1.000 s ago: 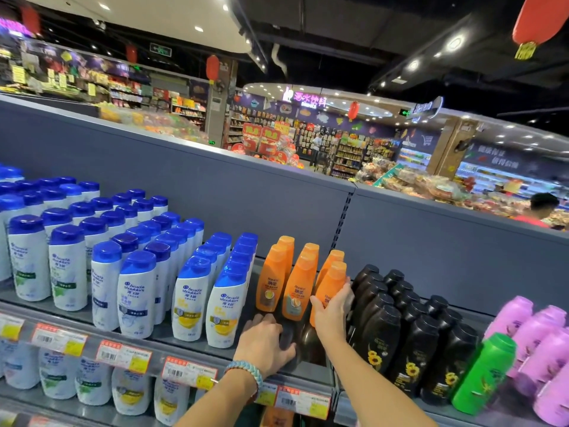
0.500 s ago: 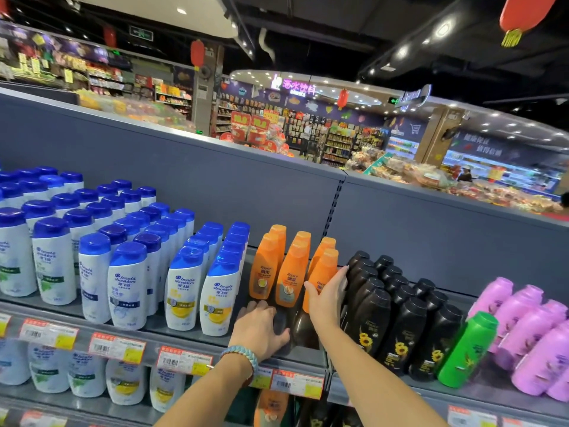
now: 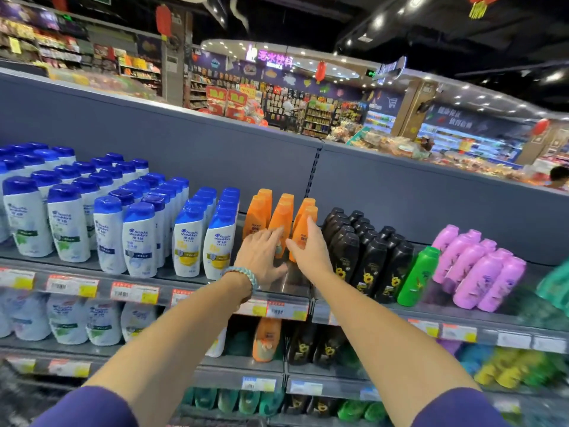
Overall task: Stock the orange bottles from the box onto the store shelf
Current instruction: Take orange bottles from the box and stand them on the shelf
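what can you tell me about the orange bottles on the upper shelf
The orange bottles look like glossy plastic, tapering up to flat caps of the same orange, with small front labels. They stand upright in three rows, two deep as far as shows, set back on the shelf between blue-capped white bottles and black bottles. The left hand lays straight fingers on the middle front bottle, the right hand on the right front one; neither grips.
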A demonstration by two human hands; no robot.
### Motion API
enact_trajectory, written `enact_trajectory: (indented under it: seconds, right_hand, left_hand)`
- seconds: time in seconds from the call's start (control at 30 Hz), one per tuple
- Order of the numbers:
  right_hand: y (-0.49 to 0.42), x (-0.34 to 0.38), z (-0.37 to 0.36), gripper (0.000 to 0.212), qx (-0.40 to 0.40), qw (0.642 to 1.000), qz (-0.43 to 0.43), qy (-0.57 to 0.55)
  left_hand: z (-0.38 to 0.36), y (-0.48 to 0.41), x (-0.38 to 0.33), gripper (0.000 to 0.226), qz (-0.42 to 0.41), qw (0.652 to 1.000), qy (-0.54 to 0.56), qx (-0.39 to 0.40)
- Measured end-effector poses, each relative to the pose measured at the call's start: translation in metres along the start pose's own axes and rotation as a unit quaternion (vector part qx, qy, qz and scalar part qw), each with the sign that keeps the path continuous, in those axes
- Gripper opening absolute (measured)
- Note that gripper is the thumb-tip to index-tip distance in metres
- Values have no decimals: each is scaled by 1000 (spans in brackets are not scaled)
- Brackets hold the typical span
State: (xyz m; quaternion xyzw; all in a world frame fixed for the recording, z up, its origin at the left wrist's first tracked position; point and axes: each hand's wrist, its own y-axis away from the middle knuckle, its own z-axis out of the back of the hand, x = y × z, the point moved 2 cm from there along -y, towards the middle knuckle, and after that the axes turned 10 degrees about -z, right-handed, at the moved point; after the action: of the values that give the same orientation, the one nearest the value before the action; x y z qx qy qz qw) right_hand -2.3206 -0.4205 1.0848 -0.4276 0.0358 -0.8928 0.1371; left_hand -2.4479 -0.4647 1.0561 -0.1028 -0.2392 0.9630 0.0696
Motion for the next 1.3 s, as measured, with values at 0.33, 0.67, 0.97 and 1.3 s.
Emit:
enact_trajectory:
  seconds: [0.33,0.67,0.97,1.3]
  right_hand:
    - [49,4,17,86,-11,997,35,61]
    - [94,-23,-39,79,42,998,39,35]
    - [160,-95,-106,60,54,990,78,101]
    - [260,-187,-231,63,261,955,9,140]
  left_hand:
    - [64,25,6,94,-4,999,-8,-40]
    - [31,87,-1,92,-23,998,38,-45]
    - [-4,209,27,74,31,997,8,-76]
    - [-110,400,48,79,285,953,46,90]
